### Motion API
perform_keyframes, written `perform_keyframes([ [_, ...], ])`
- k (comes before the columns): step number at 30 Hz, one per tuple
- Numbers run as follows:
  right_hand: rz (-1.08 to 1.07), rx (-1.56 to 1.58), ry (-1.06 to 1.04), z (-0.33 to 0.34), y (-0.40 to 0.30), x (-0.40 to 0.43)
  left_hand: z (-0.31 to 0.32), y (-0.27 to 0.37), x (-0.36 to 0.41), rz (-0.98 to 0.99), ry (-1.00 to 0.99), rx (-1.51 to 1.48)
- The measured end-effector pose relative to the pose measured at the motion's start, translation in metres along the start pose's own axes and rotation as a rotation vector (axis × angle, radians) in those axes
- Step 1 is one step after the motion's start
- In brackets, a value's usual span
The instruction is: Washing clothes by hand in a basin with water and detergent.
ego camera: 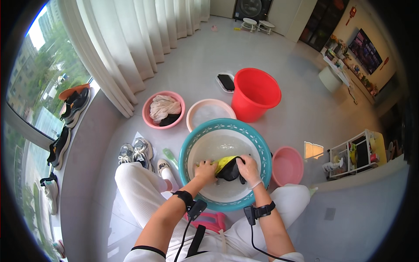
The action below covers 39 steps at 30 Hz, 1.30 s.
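Note:
Between my knees stands a large teal-rimmed basin (pixel 226 205) with a white inside and water in it. A wet yellow-and-black fabric item (pixel 230 170) is held at the water; its exact kind is not clear. My left hand (pixel 206 171) grips its yellow left end, low in the basin. On the other side my right hand (pixel 249 168) pinches its black right edge, fingers partly hidden behind the fabric. The yellow side faces away from me and the dark side faces me.
Beyond the basin stand a pink basin of clothes (pixel 146 118), a pale pink basin (pixel 209 102) and a red bucket (pixel 248 113). A pink basin (pixel 288 167) sits at right. Sneakers (pixel 142 150) and a green brush (pixel 170 156) lie left. Several shoes line the window ledge (pixel 83 131).

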State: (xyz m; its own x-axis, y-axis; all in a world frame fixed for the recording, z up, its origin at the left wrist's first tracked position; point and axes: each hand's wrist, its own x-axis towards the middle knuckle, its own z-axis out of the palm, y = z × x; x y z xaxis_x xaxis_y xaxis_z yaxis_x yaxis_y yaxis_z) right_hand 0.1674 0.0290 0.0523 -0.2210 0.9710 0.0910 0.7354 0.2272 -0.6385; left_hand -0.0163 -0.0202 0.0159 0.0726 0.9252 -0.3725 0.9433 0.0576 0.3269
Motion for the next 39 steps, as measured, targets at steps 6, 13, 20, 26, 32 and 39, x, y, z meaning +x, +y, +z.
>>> perform_keyframes([
  [6, 0.028, 0.419, 0.022, -0.031, -0.032, 0.017, 0.009, -0.021, 0.016, -0.011, 0.0, -0.094],
  [13, 0.13, 0.384, 0.133, -0.039, -0.007, 0.052, -0.016, -0.044, 0.023, -0.098, 0.007, -1.084],
  [20, -0.147, -0.216, -0.173, 0.042, 0.008, 0.04, 0.021, -0.028, 0.028, -0.415, 0.174, -0.785],
  [26, 0.062, -0.608, -0.472, 0.062, -0.012, 0.027, 0.036, -0.013, 0.019, -0.708, 0.144, -1.425],
  [32, 0.023, 0.334, -0.44, 0.075, 0.053, 0.004, 0.004, 0.041, 0.013, -0.61, -0.056, -1.987],
  [39, 0.082, 0.678, -0.287, 0.053, -0.05, -0.043, 0.069, -0.026, 0.038, -0.474, -0.049, -2.338],
])
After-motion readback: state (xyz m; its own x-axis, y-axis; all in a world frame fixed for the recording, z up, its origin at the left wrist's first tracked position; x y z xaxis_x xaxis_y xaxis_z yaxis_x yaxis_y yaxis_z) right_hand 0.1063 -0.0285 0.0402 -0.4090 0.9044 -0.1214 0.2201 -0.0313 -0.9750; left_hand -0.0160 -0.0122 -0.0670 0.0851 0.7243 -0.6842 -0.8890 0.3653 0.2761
